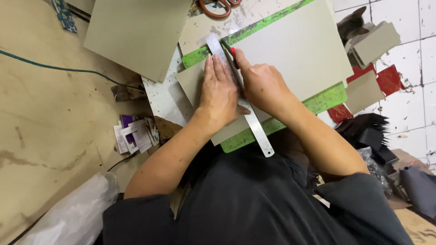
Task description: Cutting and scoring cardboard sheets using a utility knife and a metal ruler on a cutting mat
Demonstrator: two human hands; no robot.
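Note:
A large grey cardboard sheet (295, 50) lies on a green cutting mat (334, 97). Across the sheet runs a long steel ruler (261, 136). My left hand (219, 93) presses flat on the ruler and the card, fingers together and stretched out. My right hand (261, 81) is closed around a dark cutting knife with a red tip (230, 53), its blade set against the ruler's right edge near the far end. Both hands touch each other along the ruler.
Another grey board (136, 31) lies at the upper left, orange-handled scissors (218, 8) at the top. Purple and white paper scraps (134, 134) sit left of my arm. Grey card offcuts (374, 43), red pieces (388, 79) and dark material (368, 129) lie on the white tiles at right.

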